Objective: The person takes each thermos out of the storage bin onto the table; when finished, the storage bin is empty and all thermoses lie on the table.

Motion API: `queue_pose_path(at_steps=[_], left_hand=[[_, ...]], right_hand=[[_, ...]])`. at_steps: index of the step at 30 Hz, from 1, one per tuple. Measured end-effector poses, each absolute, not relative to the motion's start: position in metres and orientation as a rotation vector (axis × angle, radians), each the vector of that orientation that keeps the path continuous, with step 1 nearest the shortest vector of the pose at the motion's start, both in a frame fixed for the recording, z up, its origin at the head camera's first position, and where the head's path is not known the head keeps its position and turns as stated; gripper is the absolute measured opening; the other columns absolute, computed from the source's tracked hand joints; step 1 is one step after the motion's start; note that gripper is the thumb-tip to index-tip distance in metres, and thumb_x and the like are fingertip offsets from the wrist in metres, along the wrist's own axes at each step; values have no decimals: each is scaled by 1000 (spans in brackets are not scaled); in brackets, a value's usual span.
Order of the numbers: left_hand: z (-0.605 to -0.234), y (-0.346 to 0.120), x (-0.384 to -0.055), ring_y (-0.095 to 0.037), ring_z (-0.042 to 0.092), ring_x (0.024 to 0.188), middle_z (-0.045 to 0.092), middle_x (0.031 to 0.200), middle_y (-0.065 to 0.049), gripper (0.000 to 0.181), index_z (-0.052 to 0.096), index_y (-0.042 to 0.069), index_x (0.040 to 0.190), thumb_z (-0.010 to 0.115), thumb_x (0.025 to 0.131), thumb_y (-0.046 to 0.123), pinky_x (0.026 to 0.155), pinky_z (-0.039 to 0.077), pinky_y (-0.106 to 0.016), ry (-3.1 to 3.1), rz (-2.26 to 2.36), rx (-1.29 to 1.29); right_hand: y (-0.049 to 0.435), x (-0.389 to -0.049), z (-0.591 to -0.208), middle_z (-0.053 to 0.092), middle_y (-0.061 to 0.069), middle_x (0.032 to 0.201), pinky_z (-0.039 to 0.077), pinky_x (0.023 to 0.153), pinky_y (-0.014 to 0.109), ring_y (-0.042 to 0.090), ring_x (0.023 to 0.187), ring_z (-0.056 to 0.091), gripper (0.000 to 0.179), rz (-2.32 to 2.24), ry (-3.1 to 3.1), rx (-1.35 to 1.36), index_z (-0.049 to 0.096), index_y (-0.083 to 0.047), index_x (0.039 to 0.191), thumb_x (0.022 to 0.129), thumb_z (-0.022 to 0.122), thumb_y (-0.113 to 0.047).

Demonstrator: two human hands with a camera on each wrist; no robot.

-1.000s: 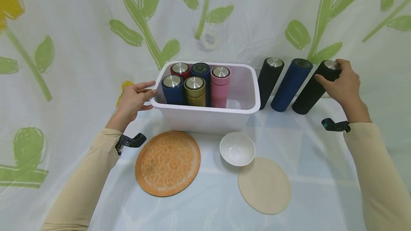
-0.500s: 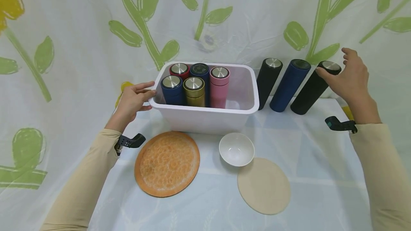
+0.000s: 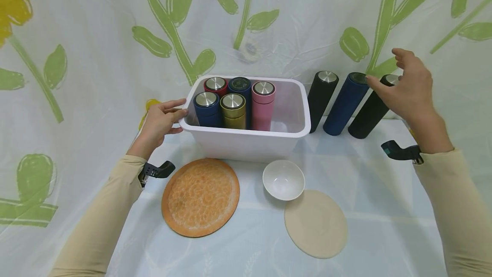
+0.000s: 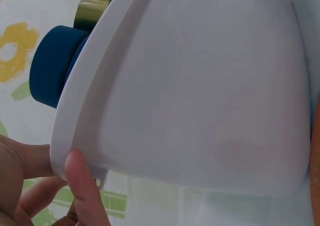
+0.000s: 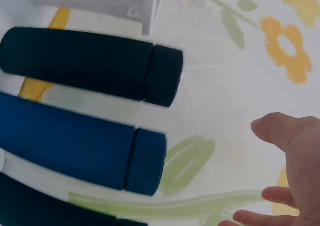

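Note:
My left hand (image 3: 156, 119) pinches the left rim of a white plastic bin (image 3: 246, 145); in the left wrist view its thumb (image 4: 82, 186) lies on the outer wall. Several upright thermos bottles fill the bin's left part, among them a blue one (image 3: 208, 112), a gold one (image 3: 233, 112) and a pink one (image 3: 263, 104). Right of the bin stand a black thermos (image 3: 323, 97), a blue thermos (image 3: 346, 105) and another black thermos (image 3: 368, 116). Over the last one hovers my right hand (image 3: 413, 91), fingers spread, holding nothing. Its thumb overlaps the blue thermos's lid in the head view.
In front of the bin lie a round orange-brown mat (image 3: 200, 198) and a round beige mat (image 3: 317, 225). A white bowl (image 3: 283, 181) stands between them, overlapping the beige mat's edge. Behind everything hangs a flower-printed sheet (image 3: 292, 20).
My right hand has let go of the right-hand black thermos, lifted off to the right, then come back left toward the blue thermos. The left hand stays on the bin's rim.

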State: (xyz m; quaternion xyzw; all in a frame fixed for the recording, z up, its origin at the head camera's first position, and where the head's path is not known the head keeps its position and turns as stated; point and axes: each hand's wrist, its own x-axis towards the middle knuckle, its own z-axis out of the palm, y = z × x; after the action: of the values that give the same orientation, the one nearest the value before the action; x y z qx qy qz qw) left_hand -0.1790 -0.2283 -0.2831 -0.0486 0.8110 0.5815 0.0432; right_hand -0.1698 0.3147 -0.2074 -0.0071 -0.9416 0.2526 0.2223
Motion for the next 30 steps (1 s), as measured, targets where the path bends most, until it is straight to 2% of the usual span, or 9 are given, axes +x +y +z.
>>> queue_pose_path(at_steps=[10,20,30], left_hand=[[-284,-228,-179,-18,62,98,58,133,-18,51,50,14,149,64,100,22,69,58,-25,2478,1782,-147],[-283,-229,-180,-28,58,111,57,133,-18,51,50,15,149,64,100,22,69,58,-25,2472,1783,-157],[-284,-227,-180,-28,60,109,57,133,-19,51,50,15,149,63,100,23,69,58,-25,2485,1767,-162]], right_hand=[[289,-162,-205,39,10,155,40,105,59,31,139,39,77,724,-2544,130,34,-10,156,91,70,-30],[274,-163,-209,42,10,153,44,100,59,31,136,43,76,742,-2517,185,38,-9,153,89,74,-27],[256,-161,-213,46,12,149,46,97,60,33,133,45,74,772,-2489,270,42,-7,151,88,75,-27]])
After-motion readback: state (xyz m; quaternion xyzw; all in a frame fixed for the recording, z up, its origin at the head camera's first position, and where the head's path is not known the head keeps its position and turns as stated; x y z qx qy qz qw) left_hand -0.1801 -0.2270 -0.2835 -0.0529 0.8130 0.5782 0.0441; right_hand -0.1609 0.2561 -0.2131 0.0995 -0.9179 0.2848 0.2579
